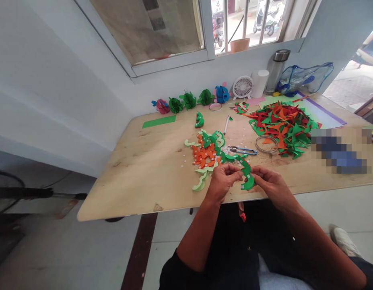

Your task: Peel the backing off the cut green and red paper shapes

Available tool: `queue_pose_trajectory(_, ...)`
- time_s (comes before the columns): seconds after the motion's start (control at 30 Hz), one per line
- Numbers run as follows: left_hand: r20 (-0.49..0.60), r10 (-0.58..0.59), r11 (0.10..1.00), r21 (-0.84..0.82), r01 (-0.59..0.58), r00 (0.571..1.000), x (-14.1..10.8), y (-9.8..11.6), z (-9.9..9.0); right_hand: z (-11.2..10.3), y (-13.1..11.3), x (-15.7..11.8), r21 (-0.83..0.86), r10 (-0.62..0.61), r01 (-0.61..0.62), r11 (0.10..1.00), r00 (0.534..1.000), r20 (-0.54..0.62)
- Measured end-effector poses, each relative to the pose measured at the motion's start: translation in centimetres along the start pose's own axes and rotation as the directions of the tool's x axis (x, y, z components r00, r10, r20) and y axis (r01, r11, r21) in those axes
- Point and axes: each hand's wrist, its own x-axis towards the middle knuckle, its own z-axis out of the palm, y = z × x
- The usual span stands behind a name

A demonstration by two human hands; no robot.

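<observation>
Between my two hands, at the table's front edge, is a curved green paper cutout [249, 182] with small white tape squares on it and a red edge behind. My left hand [224, 179] pinches its left side; my right hand [269, 181] pinches its right side with the fingertips. Just beyond lie orange paper cutouts [202, 155], light green wavy cutouts [200, 183] and more green cutouts [209, 139]. A pair of blue-handled thread snips [243, 150] rests near small white scraps. Farther back is a small green cutout stack [199, 120].
A heap of red, orange and green scraps [284, 125] covers the table's right, with a tape roll [266, 143] beside it. Along the wall stand folded paper figures [189, 100], a small fan [243, 87] and a bottle [277, 72]. A pen [226, 125] and green strip [159, 121] lie on the table [138, 173].
</observation>
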Motion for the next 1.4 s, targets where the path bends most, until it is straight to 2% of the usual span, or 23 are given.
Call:
queue_pose_trajectory(0.2, 0.021, -0.048, 0.998, -0.04, 0.049, 0.999, 0.21, -0.22, -0.13, -0.09, -0.08, 0.02, -0.002, -0.005, 0.005, 1.0, 1.0, -0.002)
queue_pose_trajectory(0.43, 0.091, -0.059, 0.997, -0.046, 0.063, 0.994, -0.29, 0.5, -0.39, -0.18, 0.03, 0.14, 0.035, 0.001, 0.0, 0.999, 1.0, -0.008)
queue_pose_trajectory(0.87, 0.001, -0.033, 0.999, -0.031, 0.033, 0.999, -0.22, 0.24, -0.04, -0.15, -0.05, 0.0, 0.062, 0.043, -0.043, 0.997, 0.999, 0.003)
queue_pose_trajectory(1.13, -0.013, 0.001, 0.998, -0.063, -0.002, 1.0, -0.42, 0.41, 0.33, -0.23, -0.04, 0.01, 0.069, 0.0, -0.002, 0.998, 1.0, 0.021)
queue_pose_trajectory(1.4, -0.041, -0.022, 0.998, -0.052, 0.02, 0.999, -0.34, 0.18, 0.3, -0.08, -0.16, 0.07, 0.092, -0.015, 0.013, 0.996, 1.0, 0.021)
